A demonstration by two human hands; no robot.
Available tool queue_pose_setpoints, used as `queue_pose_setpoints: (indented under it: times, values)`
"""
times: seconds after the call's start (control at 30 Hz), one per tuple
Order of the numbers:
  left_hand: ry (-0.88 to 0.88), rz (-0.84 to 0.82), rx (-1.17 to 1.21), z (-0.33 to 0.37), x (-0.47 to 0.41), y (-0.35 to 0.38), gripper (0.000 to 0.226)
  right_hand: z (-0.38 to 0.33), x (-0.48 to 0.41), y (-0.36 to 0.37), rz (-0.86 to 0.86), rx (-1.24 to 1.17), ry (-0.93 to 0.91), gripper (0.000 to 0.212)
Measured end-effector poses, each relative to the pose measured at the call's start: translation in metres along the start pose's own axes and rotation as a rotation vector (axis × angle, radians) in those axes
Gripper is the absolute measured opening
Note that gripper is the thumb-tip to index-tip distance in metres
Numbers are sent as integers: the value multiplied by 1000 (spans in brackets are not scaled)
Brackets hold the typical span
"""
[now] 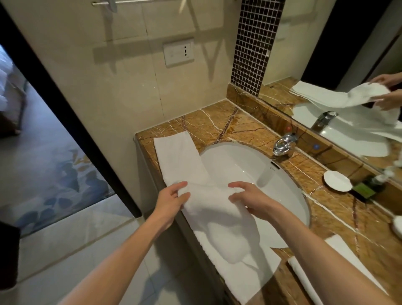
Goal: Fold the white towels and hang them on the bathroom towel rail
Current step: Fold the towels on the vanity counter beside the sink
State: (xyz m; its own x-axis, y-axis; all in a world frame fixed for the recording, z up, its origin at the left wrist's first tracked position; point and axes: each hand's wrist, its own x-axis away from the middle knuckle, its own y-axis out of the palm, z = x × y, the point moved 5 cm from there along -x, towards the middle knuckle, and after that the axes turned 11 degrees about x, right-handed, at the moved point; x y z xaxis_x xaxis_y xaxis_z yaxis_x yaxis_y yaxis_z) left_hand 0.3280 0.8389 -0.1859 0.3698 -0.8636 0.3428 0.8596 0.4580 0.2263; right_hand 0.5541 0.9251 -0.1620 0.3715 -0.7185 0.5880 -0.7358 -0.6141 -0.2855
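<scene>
Both the left hand (171, 201) and the right hand (253, 201) grip a raised fold of the white towel (219, 219) with curled fingers. It lies along the front edge of the brown marble counter (239, 122), partly over the sink (250, 165), below the wall's towel rail (100, 3).

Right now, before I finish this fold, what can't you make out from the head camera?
All in the head view:
- Towel rail: cut off by the top edge; free space unknown.
- White towel: near end leaves the bottom edge; layers under the fingers hidden.
- Second folded towel: crossed by the right forearm, cut off below.
- Green toiletry item by the mirror: label too small.
</scene>
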Motion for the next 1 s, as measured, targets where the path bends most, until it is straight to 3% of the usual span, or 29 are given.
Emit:
queue_pose_setpoints:
  times: [0.17, 0.33, 0.47, 0.7, 0.87, 1.0]
  values:
    - [-37, -28, 93, -5, 13, 5, 42, 0, 17, 6, 204, 286, -305, 47]
    - [110, -197, -262, -12, 35, 20, 87, 8, 26, 15, 119, 521, -290, 43]
    - [145, -293, -476, -27, 49, 26, 103, 2, 34, 15, 126, 581, -316, 41]
    - [247, -204, -489, -41, 69, 22, 99, 3, 41, 8, 264, 326, -311, 24]
    - [145, -77, -214, -45, 73, 17, 80, 26, 46, 6, 45, 171, -194, 43]
    - [40, -12, -51, -49, 77, 20, 69, 45, 49, 3, -37, 146, -185, 43]
